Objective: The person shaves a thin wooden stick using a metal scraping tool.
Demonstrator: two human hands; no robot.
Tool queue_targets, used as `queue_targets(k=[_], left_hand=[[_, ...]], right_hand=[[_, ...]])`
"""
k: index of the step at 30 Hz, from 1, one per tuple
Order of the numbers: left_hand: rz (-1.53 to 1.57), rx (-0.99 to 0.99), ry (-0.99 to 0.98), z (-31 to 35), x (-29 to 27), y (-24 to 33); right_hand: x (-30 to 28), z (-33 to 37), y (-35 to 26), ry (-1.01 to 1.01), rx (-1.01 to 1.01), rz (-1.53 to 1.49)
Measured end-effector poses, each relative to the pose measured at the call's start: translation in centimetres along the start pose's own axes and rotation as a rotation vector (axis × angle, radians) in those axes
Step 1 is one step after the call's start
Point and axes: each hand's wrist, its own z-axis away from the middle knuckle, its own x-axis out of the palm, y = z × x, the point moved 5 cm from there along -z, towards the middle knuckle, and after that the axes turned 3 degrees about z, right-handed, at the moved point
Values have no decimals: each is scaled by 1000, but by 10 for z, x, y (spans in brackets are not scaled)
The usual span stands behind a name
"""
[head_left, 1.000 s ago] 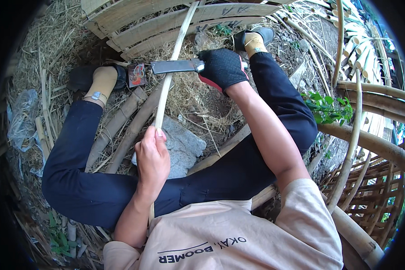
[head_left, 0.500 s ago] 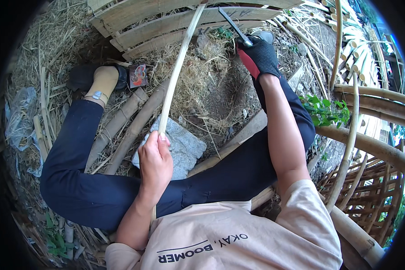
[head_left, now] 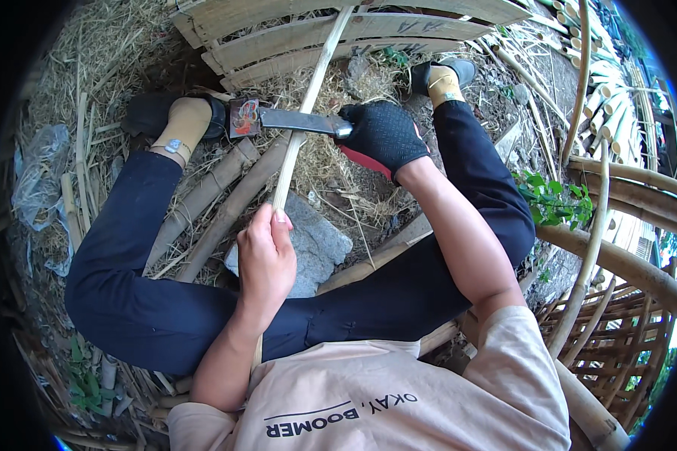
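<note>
My bare left hand [head_left: 267,252] is closed around a long pale bamboo strip [head_left: 314,90], thumb laid along it. The strip runs from under my left forearm up to the wooden slats at the far side. My right hand [head_left: 384,135], in a black and red glove, grips the handle of a large knife [head_left: 301,121]. Its broad grey blade points left and crosses the strip well beyond my left hand. From this angle I cannot tell whether the edge is touching the strip.
A flat grey stone [head_left: 308,244] lies between my legs, with bamboo poles [head_left: 229,207] beside it. A slatted wooden crate [head_left: 278,49] stands at the far side. Clear plastic [head_left: 41,180] lies at left; a small printed packet [head_left: 244,118] sits by my left foot. Cut bamboo [head_left: 609,113] is piled at right.
My right hand has swung the knife left and nearer, from right of the strip to across it. The left hand keeps its hold on the strip. The view has shifted slightly.
</note>
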Motion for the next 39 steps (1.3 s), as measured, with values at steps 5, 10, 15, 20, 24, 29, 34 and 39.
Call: queue_targets(k=[5, 10, 15, 20, 24, 29, 34, 39], left_hand=[[-108, 146, 73, 6, 3, 6], [-122, 104, 27, 11, 2, 13], [-37, 27, -51, 13, 11, 10], [-21, 19, 1, 3, 6, 6], [24, -8, 7, -3, -2, 1], [130, -99, -85, -5, 5, -17], [14, -44, -89, -4, 4, -3], [72, -14, -65, -1, 5, -5]], right_hand=[[0, -3, 6, -18, 27, 25], [-11, -13, 30, 42, 180, 40], [-21, -15, 106, 180, 449, 25], [-28, -12, 89, 105, 350, -158], [-25, -1, 21, -50, 104, -91], [8, 5, -5, -129, -16, -6], [14, -1, 4, -54, -23, 52], [10, -5, 5, -9, 15, 50]])
